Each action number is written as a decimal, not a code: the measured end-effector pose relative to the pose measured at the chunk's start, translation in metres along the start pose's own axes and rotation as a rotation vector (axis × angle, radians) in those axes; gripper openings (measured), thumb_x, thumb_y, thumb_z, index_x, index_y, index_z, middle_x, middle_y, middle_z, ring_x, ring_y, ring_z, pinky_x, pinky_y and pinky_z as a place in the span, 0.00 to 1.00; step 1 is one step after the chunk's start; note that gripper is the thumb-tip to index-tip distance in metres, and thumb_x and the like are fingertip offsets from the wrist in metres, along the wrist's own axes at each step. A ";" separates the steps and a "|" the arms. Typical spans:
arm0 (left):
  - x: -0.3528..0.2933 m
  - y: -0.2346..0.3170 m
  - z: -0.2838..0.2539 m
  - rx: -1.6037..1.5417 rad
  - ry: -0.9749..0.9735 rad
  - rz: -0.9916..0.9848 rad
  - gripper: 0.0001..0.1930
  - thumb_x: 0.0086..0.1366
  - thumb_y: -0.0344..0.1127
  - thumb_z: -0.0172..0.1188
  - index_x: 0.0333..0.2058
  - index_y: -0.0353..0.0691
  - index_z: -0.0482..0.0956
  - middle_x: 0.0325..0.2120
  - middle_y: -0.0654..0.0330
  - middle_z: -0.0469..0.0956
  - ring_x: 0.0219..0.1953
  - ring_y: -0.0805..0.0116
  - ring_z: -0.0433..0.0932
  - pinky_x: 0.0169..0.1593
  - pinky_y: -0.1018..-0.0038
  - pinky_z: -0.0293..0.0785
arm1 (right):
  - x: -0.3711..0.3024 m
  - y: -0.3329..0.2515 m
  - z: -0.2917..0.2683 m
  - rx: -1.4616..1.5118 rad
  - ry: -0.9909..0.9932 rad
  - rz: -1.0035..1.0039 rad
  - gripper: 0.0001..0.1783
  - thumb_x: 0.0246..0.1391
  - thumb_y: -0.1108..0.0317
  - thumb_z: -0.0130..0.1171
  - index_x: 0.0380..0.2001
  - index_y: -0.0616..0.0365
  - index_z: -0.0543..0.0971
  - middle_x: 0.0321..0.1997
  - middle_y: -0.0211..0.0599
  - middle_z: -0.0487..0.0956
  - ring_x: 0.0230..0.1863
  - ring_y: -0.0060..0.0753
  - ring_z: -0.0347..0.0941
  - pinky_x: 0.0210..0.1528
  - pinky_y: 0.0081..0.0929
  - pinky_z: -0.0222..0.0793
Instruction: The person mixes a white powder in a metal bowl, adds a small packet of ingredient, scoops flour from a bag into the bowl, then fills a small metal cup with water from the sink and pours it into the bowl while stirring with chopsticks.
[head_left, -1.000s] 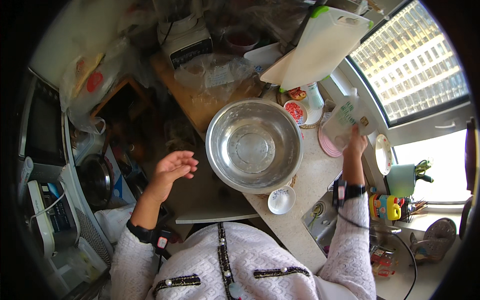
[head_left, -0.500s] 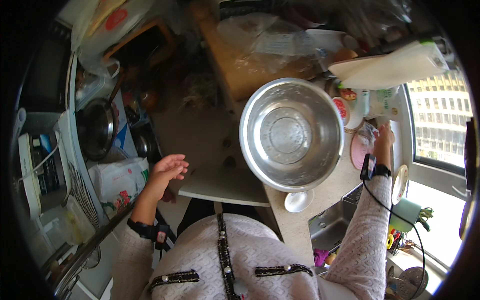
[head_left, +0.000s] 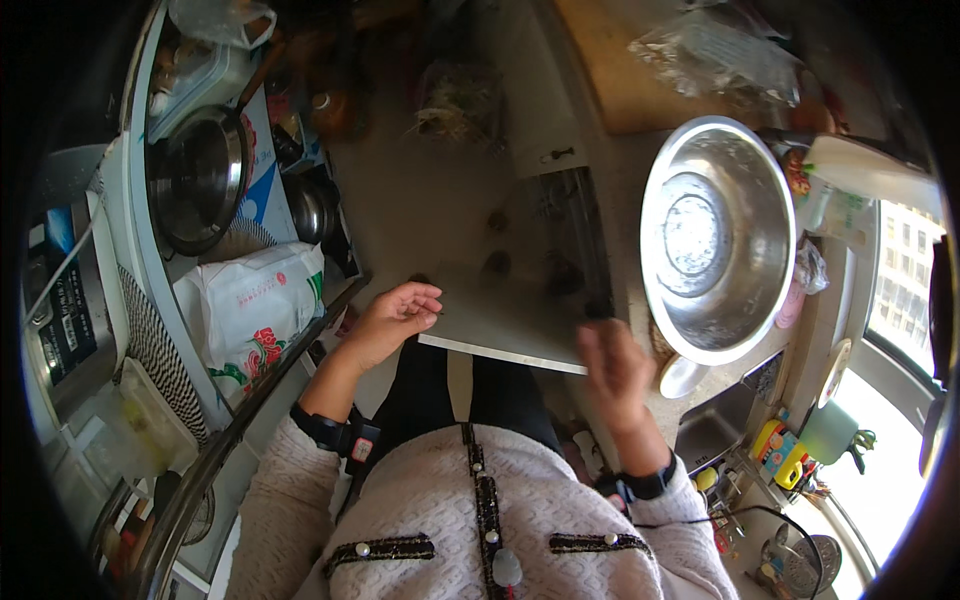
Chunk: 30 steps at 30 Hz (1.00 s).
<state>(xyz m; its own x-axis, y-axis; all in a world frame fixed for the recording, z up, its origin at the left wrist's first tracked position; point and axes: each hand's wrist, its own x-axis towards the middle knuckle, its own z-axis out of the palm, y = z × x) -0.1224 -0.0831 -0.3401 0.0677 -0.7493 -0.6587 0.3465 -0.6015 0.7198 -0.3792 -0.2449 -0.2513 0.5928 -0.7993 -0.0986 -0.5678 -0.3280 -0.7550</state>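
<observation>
My left hand [head_left: 395,318] hangs in the air with loosely curled fingers and nothing in it, close to the left end of a white-edged cabinet panel [head_left: 500,353] that juts out in front of my legs. At the panel's right end is my right hand [head_left: 617,375], smeared by motion. A small dark shape shows at its fingertips, and I cannot make out whether it is held. To the right of this hand, a large steel bowl [head_left: 765,260] stands on the counter, with nothing in it. A small white dish [head_left: 682,377] sits beside the bowl's near rim.
On the left shelf are a dark pan [head_left: 200,180] and a white plastic package [head_left: 255,310], behind a metal rail [head_left: 235,435]. A sink [head_left: 715,425] lies at the right, before the window. Crumpled clear plastic [head_left: 720,60] lies on the wooden board [head_left: 630,95].
My right hand has left the pink item and clear plastic by the window and come back to the cabinet panel. The view has turned, so the bowl appears farther right. My left hand stays empty.
</observation>
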 end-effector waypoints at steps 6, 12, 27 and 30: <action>-0.001 -0.047 -0.033 0.016 -0.037 -0.027 0.18 0.63 0.27 0.57 0.52 0.36 0.72 0.43 0.60 0.75 0.44 0.75 0.73 0.49 0.78 0.72 | 0.057 0.081 0.153 -0.446 -0.638 0.108 0.12 0.57 0.61 0.53 0.29 0.58 0.78 0.35 0.50 0.79 0.33 0.52 0.77 0.34 0.43 0.72; 0.009 -0.079 -0.050 -0.032 -0.075 -0.047 0.18 0.63 0.27 0.57 0.52 0.36 0.71 0.43 0.60 0.75 0.45 0.75 0.73 0.50 0.77 0.71 | 0.091 0.235 0.231 -0.788 -0.757 -0.398 0.12 0.56 0.61 0.52 0.34 0.58 0.78 0.41 0.49 0.79 0.39 0.52 0.76 0.40 0.47 0.71; 0.035 -0.137 -0.083 -0.218 0.064 -0.071 0.17 0.63 0.24 0.57 0.51 0.34 0.71 0.43 0.59 0.76 0.46 0.74 0.73 0.49 0.79 0.71 | 0.159 0.328 0.219 -0.336 0.038 0.575 0.16 0.60 0.60 0.50 0.42 0.62 0.75 0.37 0.51 0.77 0.39 0.52 0.75 0.37 0.44 0.72; 0.040 -0.146 -0.087 -0.209 0.073 -0.076 0.17 0.63 0.23 0.56 0.51 0.34 0.71 0.43 0.58 0.76 0.45 0.74 0.73 0.49 0.78 0.72 | 0.183 0.355 0.229 -0.341 -0.016 0.498 0.15 0.59 0.61 0.52 0.39 0.62 0.75 0.35 0.49 0.78 0.37 0.50 0.76 0.35 0.42 0.72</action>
<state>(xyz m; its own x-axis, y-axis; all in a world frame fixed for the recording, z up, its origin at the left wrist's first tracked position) -0.0891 -0.0015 -0.4902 0.0988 -0.6775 -0.7289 0.5386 -0.5795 0.6117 -0.3418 -0.3928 -0.6861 0.2153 -0.8915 -0.3987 -0.9290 -0.0612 -0.3649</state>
